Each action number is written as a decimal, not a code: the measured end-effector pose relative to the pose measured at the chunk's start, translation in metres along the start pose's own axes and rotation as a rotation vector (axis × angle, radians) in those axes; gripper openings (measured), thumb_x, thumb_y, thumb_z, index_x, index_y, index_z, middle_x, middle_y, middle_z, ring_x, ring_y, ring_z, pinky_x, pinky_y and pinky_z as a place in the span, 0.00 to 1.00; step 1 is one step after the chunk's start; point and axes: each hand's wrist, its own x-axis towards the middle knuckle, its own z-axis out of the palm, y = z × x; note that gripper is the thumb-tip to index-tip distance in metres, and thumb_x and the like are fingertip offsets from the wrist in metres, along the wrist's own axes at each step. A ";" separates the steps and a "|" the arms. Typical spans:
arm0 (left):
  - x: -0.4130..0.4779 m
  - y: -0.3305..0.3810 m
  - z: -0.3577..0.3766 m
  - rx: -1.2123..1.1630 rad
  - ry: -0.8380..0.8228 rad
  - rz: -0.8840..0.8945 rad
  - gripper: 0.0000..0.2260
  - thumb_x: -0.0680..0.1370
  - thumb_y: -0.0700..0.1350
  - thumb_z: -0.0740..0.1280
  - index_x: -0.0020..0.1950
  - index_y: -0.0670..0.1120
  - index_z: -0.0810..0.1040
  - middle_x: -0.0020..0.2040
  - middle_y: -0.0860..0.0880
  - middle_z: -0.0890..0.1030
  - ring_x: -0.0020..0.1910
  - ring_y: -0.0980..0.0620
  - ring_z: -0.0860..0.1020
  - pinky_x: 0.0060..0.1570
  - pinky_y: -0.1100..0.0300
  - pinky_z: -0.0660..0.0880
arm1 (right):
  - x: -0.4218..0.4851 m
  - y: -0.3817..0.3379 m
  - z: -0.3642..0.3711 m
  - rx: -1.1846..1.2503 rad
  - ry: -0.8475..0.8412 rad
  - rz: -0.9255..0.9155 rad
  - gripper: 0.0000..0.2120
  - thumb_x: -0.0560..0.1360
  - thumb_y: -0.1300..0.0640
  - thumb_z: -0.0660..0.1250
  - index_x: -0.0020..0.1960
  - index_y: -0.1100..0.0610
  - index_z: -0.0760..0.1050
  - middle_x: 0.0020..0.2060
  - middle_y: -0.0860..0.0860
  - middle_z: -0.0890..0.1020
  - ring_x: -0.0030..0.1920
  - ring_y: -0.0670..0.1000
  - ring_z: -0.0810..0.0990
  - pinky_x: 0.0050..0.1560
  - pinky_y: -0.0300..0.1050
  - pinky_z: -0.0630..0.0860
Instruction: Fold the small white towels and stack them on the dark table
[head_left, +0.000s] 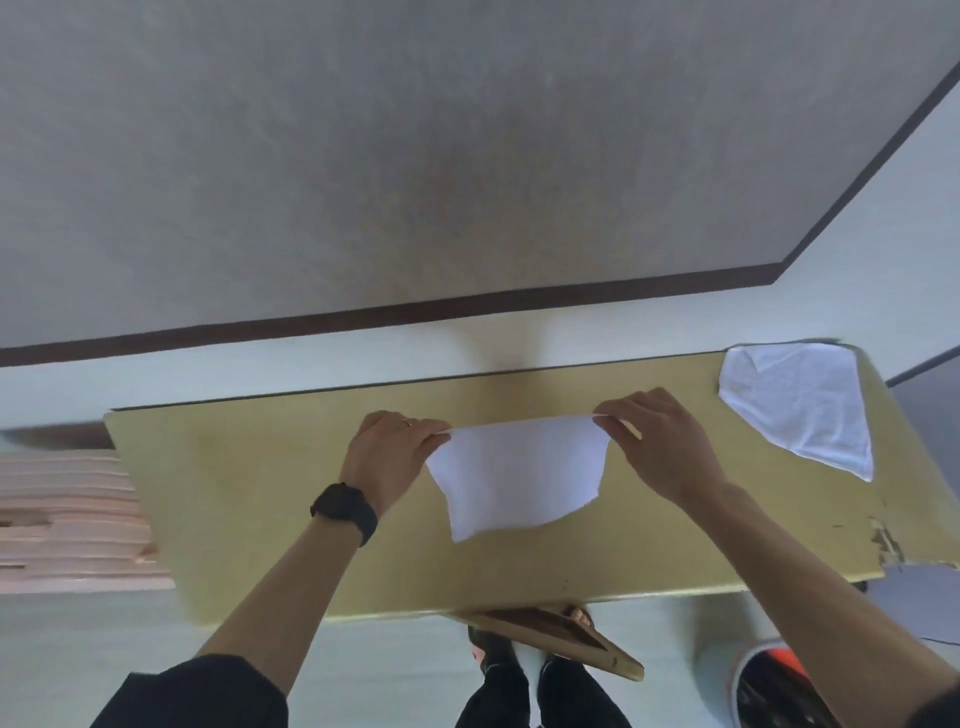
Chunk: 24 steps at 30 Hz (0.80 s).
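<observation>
The left hand (387, 457), a black watch (345, 512) on its wrist, and the right hand (657, 441) each pinch a top corner of a small white towel (519, 473), holding it stretched between them above the yellowish desk (260, 493). Its lower edge hangs loose, possibly brushing the desk. A second white towel (800, 405) lies crumpled at the desk's far right corner, well apart.

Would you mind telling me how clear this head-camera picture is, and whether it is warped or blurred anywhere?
Head view: strong wide-angle bending of the table edges; soft overall, blurrier at left and bottom margins; lighting even, no glare; the held towel, left hand and right hand read clearly.
</observation>
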 end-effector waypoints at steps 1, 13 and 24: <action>0.009 -0.003 -0.011 -0.004 0.018 -0.015 0.08 0.81 0.51 0.66 0.54 0.53 0.84 0.39 0.55 0.85 0.44 0.48 0.81 0.57 0.57 0.71 | 0.013 -0.005 -0.002 -0.005 0.003 0.004 0.07 0.78 0.51 0.68 0.53 0.47 0.83 0.46 0.41 0.84 0.51 0.50 0.76 0.45 0.44 0.73; 0.001 -0.030 0.008 0.116 0.170 0.010 0.12 0.78 0.52 0.60 0.45 0.53 0.83 0.34 0.55 0.83 0.40 0.51 0.82 0.56 0.56 0.67 | 0.024 -0.012 0.033 -0.062 0.076 -0.037 0.04 0.74 0.54 0.74 0.49 0.47 0.84 0.45 0.44 0.83 0.46 0.52 0.78 0.44 0.45 0.77; -0.160 0.005 0.107 -0.008 -0.290 -0.132 0.07 0.75 0.49 0.65 0.41 0.55 0.82 0.32 0.56 0.82 0.38 0.51 0.81 0.52 0.58 0.64 | -0.143 0.028 0.111 -0.080 -0.376 0.168 0.03 0.75 0.53 0.73 0.48 0.48 0.85 0.47 0.45 0.83 0.48 0.53 0.78 0.49 0.47 0.75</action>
